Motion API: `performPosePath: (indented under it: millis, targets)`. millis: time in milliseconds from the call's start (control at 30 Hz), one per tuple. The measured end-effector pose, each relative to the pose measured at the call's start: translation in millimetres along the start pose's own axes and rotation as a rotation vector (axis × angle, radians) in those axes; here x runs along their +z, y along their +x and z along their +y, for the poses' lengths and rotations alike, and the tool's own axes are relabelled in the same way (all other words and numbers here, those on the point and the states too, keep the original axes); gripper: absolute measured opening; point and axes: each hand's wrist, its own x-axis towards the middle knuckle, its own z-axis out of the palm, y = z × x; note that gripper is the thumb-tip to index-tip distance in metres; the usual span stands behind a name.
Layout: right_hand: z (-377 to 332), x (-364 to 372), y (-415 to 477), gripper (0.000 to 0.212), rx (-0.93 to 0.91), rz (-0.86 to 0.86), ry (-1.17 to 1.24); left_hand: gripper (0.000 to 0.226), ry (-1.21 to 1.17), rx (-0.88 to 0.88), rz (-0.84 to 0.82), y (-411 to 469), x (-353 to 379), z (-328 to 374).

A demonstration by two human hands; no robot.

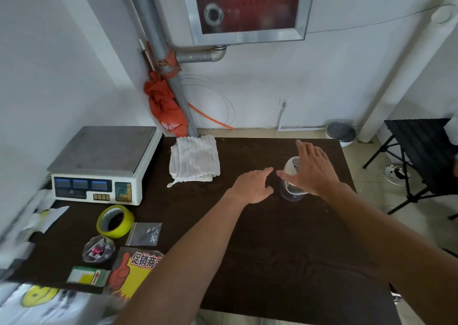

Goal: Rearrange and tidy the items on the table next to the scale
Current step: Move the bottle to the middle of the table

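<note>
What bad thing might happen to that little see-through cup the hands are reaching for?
1. The right hand is spread over the cup, not curled round it, and the left hand is open beside it. A clumsy bump might tip the cup and spill whatever is inside onto the table.
2. The cup stands toward the table's right side, so a push that way might slide it toward the edge and the floor.

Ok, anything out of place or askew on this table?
The clear cup sits alone right of centre, far from the scale, by the open right hand. The yellow promo sign seems to overhang the near edge of the table. Nothing spilled or broken.
</note>
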Motion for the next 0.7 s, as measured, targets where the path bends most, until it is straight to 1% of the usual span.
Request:
performPosePath:
  millis: [67, 133, 267, 400, 567, 700]
  targets:
    - [-21, -10, 10, 0.105, -0.064, 0.04, 0.035, 0.067, -0.044, -0.057, 0.021, -5, 3, -15]
    - [-50, -13, 20, 0.1, -0.126, 0.035, 0.079, 0.067, -0.087, -0.109, 0.046, -15, 4, -33]
    - [-108, -2, 29, 0.094, -0.178, -0.069, 0.132, 0.069, -0.132, -0.195, 0.082, -44, -6, -76]
    - [-168, 23, 31, 0.087, -0.245, -0.187, 0.126, 0.064, -0.152, -0.327, 0.131, -85, -19, -133]
    - [-243, 55, 32, 0.076, -0.383, -0.284, 0.114, 0.058, -0.154, -0.517, 0.175, -145, -29, -208]
    - [-305, 74, 30, 0.071, -0.5, -0.332, 0.097, 0.056, -0.191, -0.615, 0.192, -189, -31, -262]
